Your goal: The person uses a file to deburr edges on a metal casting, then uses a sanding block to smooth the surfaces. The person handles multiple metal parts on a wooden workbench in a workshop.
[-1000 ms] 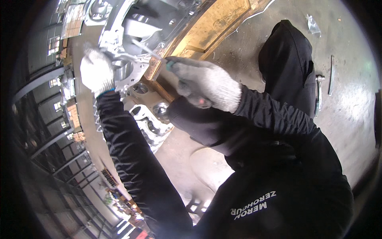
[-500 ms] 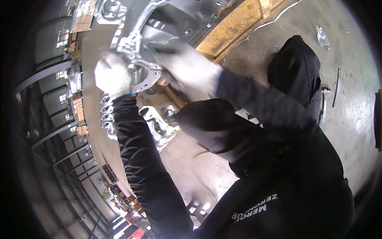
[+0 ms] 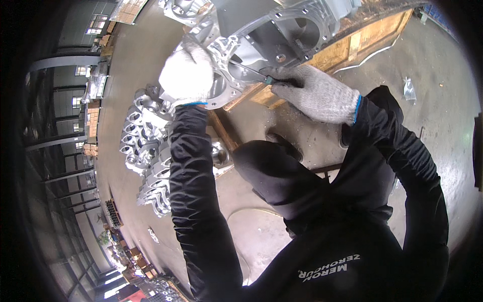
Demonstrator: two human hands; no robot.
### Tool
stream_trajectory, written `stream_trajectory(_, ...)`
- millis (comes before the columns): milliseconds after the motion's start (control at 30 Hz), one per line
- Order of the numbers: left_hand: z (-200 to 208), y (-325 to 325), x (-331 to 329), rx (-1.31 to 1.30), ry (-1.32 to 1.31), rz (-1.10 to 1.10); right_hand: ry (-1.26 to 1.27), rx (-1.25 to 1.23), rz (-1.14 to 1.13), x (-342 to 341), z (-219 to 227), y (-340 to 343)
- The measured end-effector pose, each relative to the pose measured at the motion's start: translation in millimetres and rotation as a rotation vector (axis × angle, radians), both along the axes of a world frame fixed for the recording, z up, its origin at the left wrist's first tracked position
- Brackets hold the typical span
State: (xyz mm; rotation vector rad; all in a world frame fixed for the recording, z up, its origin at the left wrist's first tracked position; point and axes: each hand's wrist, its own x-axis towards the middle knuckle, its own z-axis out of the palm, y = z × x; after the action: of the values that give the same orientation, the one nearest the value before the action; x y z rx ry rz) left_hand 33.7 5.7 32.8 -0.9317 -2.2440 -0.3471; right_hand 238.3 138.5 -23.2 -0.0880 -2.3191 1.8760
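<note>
A large silvery metal casting point(image 3: 297, 38) with round openings lies at the top, its near end a flange with bolt holes. My left hand point(image 3: 187, 75), in a white knit glove washed out by glare, is closed over the left edge of that flange. My gloved right hand point(image 3: 314, 94) is wrapped round a hand tool point(image 3: 251, 70) with a thin straight shaft and a dark, partly green handle. Its shaft reaches leftward over the casting's opening; whether the tip touches metal I cannot tell.
A wooden crate point(image 3: 352, 48) stands beneath and beside the casting. More silvery castings point(image 3: 143, 133) are piled on the floor to the left, beyond my left forearm. A pale hose point(image 3: 251, 210) curves across the floor near my legs. A clear plastic piece point(image 3: 409, 89) lies at right.
The view has shifted, so the casting sits further right. My right hand, blurred before near the left hand, is now sharper and further from it, with the tool's shaft visible.
</note>
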Motion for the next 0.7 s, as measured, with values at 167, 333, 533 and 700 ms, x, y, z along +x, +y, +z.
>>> stream_trajectory(167, -6.2, 8.1, -17.5, -0.075, 0.084, -0.087, -0.029, 0.614, 0.032, -32.8, -4.0, 16.0)
stream_trajectory(333, -1.6, 8.6, -6.1, -0.053, 0.03, -0.003, 0.0, 0.592, -0.113, 10.7, -14.7, 11.6)
stream_trajectory(533, 0.2, -5.8, -4.7, -0.124, -0.009, -0.027, -0.067, 0.633, -0.078, 21.7, 13.2, 1.0)
stream_trajectory(700, 7.8, 6.3, -2.1, -0.162, 0.017, 0.012, -0.041, 0.611, -0.124, 38.0, 3.7, 7.6)
